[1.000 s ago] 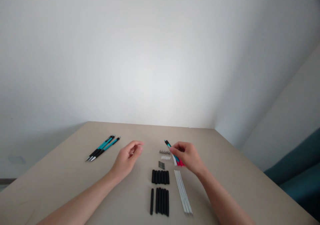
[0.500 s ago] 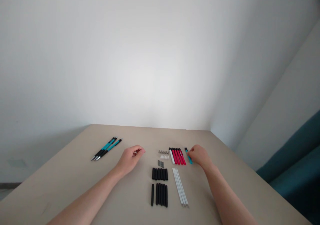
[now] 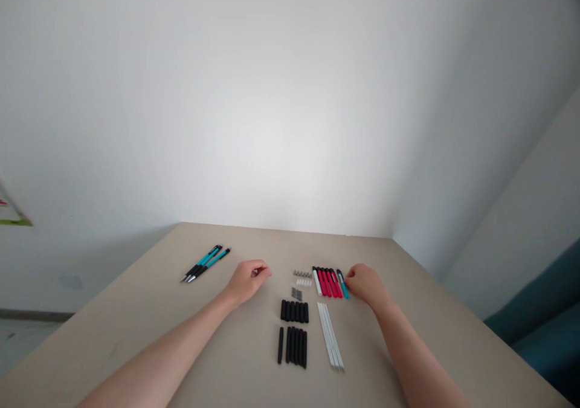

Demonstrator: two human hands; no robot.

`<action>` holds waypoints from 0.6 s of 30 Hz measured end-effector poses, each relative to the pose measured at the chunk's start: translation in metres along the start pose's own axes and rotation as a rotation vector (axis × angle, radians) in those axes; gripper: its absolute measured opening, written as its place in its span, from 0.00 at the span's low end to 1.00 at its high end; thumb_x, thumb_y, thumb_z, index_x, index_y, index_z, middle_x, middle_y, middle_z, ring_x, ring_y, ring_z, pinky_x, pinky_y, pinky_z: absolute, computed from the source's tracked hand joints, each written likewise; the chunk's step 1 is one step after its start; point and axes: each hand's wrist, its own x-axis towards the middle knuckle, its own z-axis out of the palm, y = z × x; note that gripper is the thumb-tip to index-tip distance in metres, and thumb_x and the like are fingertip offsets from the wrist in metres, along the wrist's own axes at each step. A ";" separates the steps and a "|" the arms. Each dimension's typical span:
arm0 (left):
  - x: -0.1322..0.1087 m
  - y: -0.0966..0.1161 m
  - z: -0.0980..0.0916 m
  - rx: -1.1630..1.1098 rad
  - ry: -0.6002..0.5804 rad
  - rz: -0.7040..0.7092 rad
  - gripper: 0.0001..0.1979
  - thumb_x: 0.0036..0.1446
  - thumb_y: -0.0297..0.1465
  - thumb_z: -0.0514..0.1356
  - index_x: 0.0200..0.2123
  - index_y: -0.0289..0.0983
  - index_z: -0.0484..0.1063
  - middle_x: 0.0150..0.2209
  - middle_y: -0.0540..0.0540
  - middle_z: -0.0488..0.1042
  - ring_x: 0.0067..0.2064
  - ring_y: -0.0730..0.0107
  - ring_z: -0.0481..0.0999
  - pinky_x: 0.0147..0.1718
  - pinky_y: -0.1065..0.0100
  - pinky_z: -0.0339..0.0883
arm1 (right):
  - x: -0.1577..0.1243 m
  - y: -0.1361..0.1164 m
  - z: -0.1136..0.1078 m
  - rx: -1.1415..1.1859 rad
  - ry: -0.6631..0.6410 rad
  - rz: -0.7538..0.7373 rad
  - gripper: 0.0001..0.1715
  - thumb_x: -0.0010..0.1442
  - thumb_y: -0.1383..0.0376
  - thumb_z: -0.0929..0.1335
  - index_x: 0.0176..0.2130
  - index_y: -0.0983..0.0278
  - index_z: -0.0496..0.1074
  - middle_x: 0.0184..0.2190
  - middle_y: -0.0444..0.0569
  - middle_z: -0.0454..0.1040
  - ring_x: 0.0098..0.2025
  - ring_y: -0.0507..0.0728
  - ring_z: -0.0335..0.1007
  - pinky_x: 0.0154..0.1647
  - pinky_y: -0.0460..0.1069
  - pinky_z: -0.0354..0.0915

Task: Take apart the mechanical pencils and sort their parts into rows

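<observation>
My right hand has its fingertips closed at the side of a teal pen barrel with a black top, which lies on the table. Just left of that barrel is a row of red pen barrels, with a white pen barrel at the row's left end. My left hand rests on the table, fingers curled in and thumb close to the index finger; nothing shows in it. Between the hands lie small springs, short clear plastic pieces and small grey metal parts.
Assembled teal-and-black pens lie at the far left of the table. Nearer me are short black tubes, longer black tubes and white ink refills. A wall stands behind, a teal curtain at right.
The teal barrel has slid left, up beside the red barrels, with my right hand at it. My left hand keeps its curled pose. The whole view has shifted slightly.
</observation>
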 end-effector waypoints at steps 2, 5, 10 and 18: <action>0.000 -0.001 0.000 0.013 -0.002 -0.007 0.13 0.53 0.35 0.56 0.24 0.33 0.75 0.21 0.49 0.69 0.25 0.69 0.65 0.25 0.71 0.55 | 0.000 -0.001 0.001 -0.001 0.003 -0.002 0.12 0.49 0.72 0.65 0.32 0.68 0.78 0.33 0.60 0.79 0.40 0.63 0.75 0.33 0.48 0.62; 0.000 -0.003 0.001 0.026 0.001 -0.020 0.13 0.52 0.35 0.56 0.24 0.34 0.74 0.19 0.51 0.67 0.24 0.70 0.64 0.24 0.71 0.55 | -0.001 -0.003 0.002 -0.004 0.005 -0.017 0.13 0.50 0.71 0.65 0.34 0.68 0.78 0.35 0.60 0.79 0.41 0.64 0.75 0.35 0.49 0.62; 0.001 -0.004 0.001 0.055 0.011 -0.041 0.12 0.51 0.35 0.56 0.23 0.34 0.74 0.18 0.51 0.66 0.24 0.71 0.64 0.24 0.71 0.54 | -0.002 -0.005 0.001 -0.008 0.010 -0.055 0.13 0.51 0.70 0.65 0.34 0.68 0.79 0.35 0.60 0.79 0.41 0.64 0.75 0.36 0.49 0.63; 0.001 -0.004 0.001 0.101 0.008 -0.013 0.13 0.51 0.35 0.54 0.22 0.35 0.74 0.18 0.51 0.67 0.24 0.70 0.65 0.24 0.71 0.56 | -0.002 0.000 0.001 -0.005 0.080 -0.036 0.15 0.50 0.72 0.63 0.33 0.68 0.78 0.33 0.62 0.79 0.38 0.63 0.76 0.35 0.49 0.64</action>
